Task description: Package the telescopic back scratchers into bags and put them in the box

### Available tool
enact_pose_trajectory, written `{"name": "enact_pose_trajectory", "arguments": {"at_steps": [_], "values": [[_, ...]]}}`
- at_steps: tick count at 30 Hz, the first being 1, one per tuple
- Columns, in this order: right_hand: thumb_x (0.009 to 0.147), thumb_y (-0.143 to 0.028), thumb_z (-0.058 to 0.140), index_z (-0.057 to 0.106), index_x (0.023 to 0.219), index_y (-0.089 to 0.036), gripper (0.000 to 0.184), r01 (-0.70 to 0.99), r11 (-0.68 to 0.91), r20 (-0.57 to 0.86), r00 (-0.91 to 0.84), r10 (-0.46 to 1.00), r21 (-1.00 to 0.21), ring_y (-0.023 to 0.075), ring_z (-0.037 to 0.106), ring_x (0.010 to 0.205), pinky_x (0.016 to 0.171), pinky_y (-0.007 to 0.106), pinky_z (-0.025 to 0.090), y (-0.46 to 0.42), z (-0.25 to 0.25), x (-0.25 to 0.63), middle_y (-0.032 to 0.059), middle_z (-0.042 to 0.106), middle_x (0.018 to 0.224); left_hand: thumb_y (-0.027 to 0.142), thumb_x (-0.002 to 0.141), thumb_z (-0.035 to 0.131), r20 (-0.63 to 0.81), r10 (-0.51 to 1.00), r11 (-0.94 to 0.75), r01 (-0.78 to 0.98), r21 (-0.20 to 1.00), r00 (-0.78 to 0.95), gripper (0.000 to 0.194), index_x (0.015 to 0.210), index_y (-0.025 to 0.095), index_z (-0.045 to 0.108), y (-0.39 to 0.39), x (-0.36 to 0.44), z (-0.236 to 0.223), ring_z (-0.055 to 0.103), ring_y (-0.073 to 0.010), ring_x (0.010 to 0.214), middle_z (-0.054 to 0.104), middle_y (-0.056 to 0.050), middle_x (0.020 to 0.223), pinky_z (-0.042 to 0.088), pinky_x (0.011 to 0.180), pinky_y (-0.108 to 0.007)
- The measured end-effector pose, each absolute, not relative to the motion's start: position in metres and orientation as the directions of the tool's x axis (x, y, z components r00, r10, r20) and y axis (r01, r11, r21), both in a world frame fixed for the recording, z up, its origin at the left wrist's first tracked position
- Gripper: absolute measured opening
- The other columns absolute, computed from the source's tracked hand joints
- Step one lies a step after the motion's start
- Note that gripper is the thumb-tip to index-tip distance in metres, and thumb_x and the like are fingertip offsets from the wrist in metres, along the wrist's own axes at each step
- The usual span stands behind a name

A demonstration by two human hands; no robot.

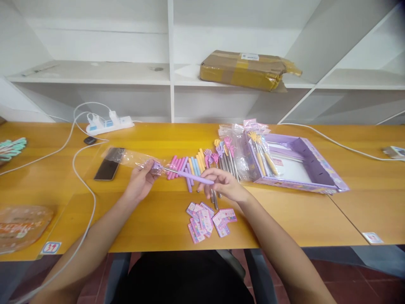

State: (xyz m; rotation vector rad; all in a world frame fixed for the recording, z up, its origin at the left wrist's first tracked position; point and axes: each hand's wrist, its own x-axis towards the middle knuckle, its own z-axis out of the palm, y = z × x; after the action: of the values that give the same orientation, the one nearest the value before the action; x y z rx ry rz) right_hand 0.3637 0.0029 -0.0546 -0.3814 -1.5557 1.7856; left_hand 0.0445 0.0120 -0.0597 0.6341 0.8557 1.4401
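Note:
A back scratcher (193, 176) with a purple foam handle and a metal rod is stretched between my hands above the table. My left hand (141, 182) pinches its purple head together with a clear plastic sleeve (126, 158) that trails off to the left. At the handle's far end, my right hand (225, 184) has its thumb and fingers closed around the tip. Beneath lie several foam handle tubes (194, 165) in pink, purple, blue and yellow. Just beyond my right hand are several metal rods with hand-shaped heads (228, 157). Small printed cards (202, 220) are piled nearer to me.
A purple tray-like box (322, 166) stands right, with bagged yellow back scratchers (264, 158) on its left side. A phone (109, 164), a power strip (110, 125) and a loose white cable (85, 185) lie left. A taped carton (243, 69) sits on the shelf.

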Motion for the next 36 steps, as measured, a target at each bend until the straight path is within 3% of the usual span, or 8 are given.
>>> {"name": "enact_pose_trajectory", "arguments": {"at_steps": [4, 9, 14, 20, 25, 29, 33, 36], "values": [[0.085, -0.033, 0.09, 0.066, 0.109, -0.02, 0.036, -0.34, -0.085, 0.186, -0.689, 0.701, -0.937, 0.0129, 0.074, 0.071, 0.063, 0.024, 0.06, 0.003, -0.061, 0.361, 0.0037, 0.08, 0.095, 0.037, 0.072, 0.098, -0.114, 0.993, 0.078, -0.587, 0.806, -0.025, 0.034, 0.085, 0.014, 0.076, 0.009, 0.047, -0.06, 0.071, -0.0111, 0.071, 0.078, -0.002, 0.084, 0.061, 0.064, -0.021], [0.063, -0.024, 0.103, 0.067, 0.108, -0.021, 0.058, -0.26, 0.007, 0.171, -0.614, 0.771, -0.966, 0.0116, 0.068, 0.079, 0.072, 0.025, 0.057, 0.001, -0.066, 0.346, -0.0012, 0.072, 0.093, 0.038, 0.07, 0.099, -0.122, 0.992, 0.12, -0.562, 0.818, 0.033, 0.034, 0.083, 0.015, 0.078, 0.003, 0.057, -0.063, 0.072, -0.0125, 0.07, 0.079, -0.003, 0.082, 0.062, 0.066, -0.022], [0.065, -0.034, 0.102, 0.065, 0.122, -0.024, 0.069, -0.169, 0.097, 0.172, -0.516, 0.839, -0.981, 0.0112, 0.063, 0.075, 0.073, 0.027, 0.054, 0.0, -0.081, 0.323, -0.0021, 0.067, 0.099, 0.038, 0.073, 0.097, -0.124, 0.973, 0.196, -0.42, 0.886, 0.193, 0.034, 0.089, 0.013, 0.081, -0.016, 0.078, -0.072, 0.076, -0.0194, 0.083, 0.081, -0.009, 0.09, 0.064, 0.076, -0.03], [0.067, -0.048, 0.099, 0.066, 0.116, -0.025, 0.063, -0.019, 0.203, 0.196, -0.363, 0.911, -0.979, 0.0132, 0.059, 0.07, 0.066, 0.027, 0.048, -0.009, -0.097, 0.301, -0.0032, 0.063, 0.09, 0.037, 0.083, 0.089, -0.098, 0.936, 0.203, -0.29, 0.935, 0.339, 0.029, 0.101, 0.015, 0.08, -0.028, 0.09, -0.084, 0.077, -0.0209, 0.084, 0.081, -0.008, 0.096, 0.064, 0.079, -0.033], [0.09, -0.059, 0.079, 0.061, 0.128, -0.025, 0.054, -0.094, 0.251, 0.266, -0.453, 0.851, -0.963, 0.0148, 0.06, 0.075, 0.069, 0.029, 0.052, -0.01, -0.092, 0.308, 0.0007, 0.062, 0.097, 0.039, 0.083, 0.089, -0.071, 0.943, 0.16, -0.255, 0.954, 0.325, 0.032, 0.098, 0.013, 0.076, -0.023, 0.081, -0.073, 0.074, -0.0197, 0.084, 0.079, -0.008, 0.094, 0.061, 0.079, -0.03], [0.11, -0.041, 0.053, 0.058, 0.133, -0.025, 0.028, -0.033, 0.388, 0.361, -0.445, 0.819, -0.921, 0.0131, 0.061, 0.073, 0.069, 0.029, 0.054, -0.005, -0.084, 0.323, 0.0024, 0.06, 0.1, 0.036, 0.082, 0.09, -0.121, 0.935, 0.234, -0.325, 0.916, 0.333, 0.032, 0.096, 0.014, 0.071, -0.023, 0.077, -0.062, 0.073, -0.0167, 0.08, 0.077, -0.005, 0.09, 0.059, 0.075, -0.027], [0.105, -0.023, 0.062, 0.064, 0.129, -0.027, 0.024, 0.143, 0.65, 0.535, -0.45, 0.715, -0.747, 0.0144, 0.061, 0.082, 0.081, 0.035, 0.059, -0.002, -0.08, 0.333, 0.0056, 0.059, 0.112, 0.034, 0.082, 0.09, -0.168, 0.92, 0.302, -0.37, 0.879, 0.354, 0.031, 0.094, 0.015, 0.069, -0.024, 0.076, -0.061, 0.073, -0.0156, 0.079, 0.076, -0.005, 0.088, 0.059, 0.076, -0.026], [0.1, -0.02, 0.07, 0.068, 0.126, -0.029, 0.027, 0.125, 0.735, 0.568, -0.554, 0.609, -0.667, 0.0139, 0.062, 0.086, 0.076, 0.032, 0.062, -0.006, -0.078, 0.332, 0.0068, 0.055, 0.119, 0.034, 0.081, 0.091, -0.167, 0.919, 0.302, -0.365, 0.881, 0.358, 0.031, 0.092, 0.015, 0.069, -0.024, 0.077, -0.064, 0.073, -0.0154, 0.079, 0.077, -0.005, 0.088, 0.059, 0.077, -0.026]]}}
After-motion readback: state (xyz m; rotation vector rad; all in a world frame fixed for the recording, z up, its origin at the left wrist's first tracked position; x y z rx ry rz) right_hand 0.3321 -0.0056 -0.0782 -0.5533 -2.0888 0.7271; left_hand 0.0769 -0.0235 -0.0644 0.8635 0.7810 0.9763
